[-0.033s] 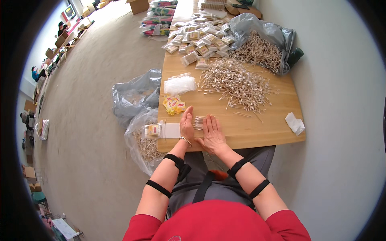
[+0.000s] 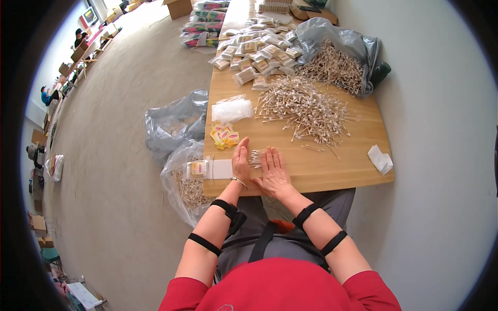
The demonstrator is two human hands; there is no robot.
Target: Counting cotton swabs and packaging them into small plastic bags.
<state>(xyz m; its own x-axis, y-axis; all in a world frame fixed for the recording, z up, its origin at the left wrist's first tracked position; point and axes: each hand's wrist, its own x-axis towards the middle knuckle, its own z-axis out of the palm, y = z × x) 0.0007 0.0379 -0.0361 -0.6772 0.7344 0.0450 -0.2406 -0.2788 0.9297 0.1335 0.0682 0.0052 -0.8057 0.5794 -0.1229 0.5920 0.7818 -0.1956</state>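
My left hand and my right hand lie side by side on the wooden table near its front edge, fingers stretched out. A small bundle of cotton swabs lies between them, touched by both hands' inner edges. Neither hand grips anything. A large loose pile of swabs spreads across the table beyond my hands. Left of my left hand lie a white card and a filled clear packet of swabs at the table's left edge.
Yellow labels and clear empty bags lie at the left. Several filled packets are heaped at the far end beside a grey bag of swabs. A folded white paper lies at the right. Plastic sacks stand on the floor.
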